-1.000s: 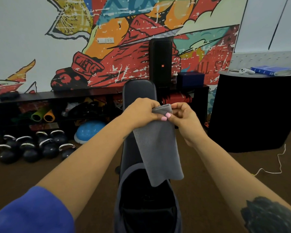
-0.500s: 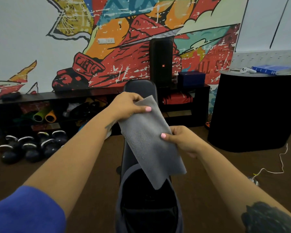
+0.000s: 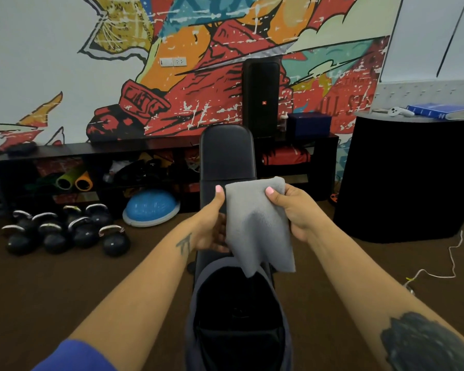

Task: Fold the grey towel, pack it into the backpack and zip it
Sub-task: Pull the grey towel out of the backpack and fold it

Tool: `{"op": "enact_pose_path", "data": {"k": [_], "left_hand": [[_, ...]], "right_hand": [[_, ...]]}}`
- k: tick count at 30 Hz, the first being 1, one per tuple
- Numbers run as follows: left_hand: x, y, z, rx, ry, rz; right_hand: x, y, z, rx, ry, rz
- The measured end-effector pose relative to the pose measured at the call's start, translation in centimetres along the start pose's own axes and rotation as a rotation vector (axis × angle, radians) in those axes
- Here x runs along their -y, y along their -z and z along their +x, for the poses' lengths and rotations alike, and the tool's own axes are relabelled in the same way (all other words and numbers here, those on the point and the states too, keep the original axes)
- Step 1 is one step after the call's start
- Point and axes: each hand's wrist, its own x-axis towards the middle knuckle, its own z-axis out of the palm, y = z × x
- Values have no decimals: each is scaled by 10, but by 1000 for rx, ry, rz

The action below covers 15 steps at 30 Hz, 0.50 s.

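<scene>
The grey towel (image 3: 257, 226) hangs folded in front of me, held up by both hands. My left hand (image 3: 212, 223) pinches its upper left edge, thumb pointing up. My right hand (image 3: 292, 207) grips the upper right corner. The towel's lower corners dangle just above the open mouth of the dark backpack (image 3: 196, 303). The backpack lies unzipped on a black padded bench (image 3: 227, 153), its dark inside facing me.
Several black kettlebells (image 3: 65, 231) and a blue balance dome (image 3: 150, 207) sit on the brown floor at left. A low black shelf (image 3: 91, 148) runs along the mural wall with a tall speaker (image 3: 261, 97). A black round counter (image 3: 407, 178) stands right; a white cable (image 3: 439, 266) lies on the floor.
The towel has been folded shorter and squared up. My left hand dropped from the top corner to the left edge; my right hand rose to the upper right corner.
</scene>
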Motion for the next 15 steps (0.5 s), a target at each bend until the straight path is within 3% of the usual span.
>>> {"op": "enact_pose_path", "data": {"k": [3, 6, 11, 15], "left_hand": [[-6, -8, -4, 77, -152, -104], [-12, -9, 0, -50, -268, -161], [-16, -11, 6, -193, -381, -47], [-17, -11, 13, -388, -473, 44]], "right_hand": [[-1, 2, 1, -44, 7, 34], [-1, 7, 1, -128, 18, -10], [-5, 13, 8, -397, 48, -288], [-1, 15, 10, -373, 48, -224]]}}
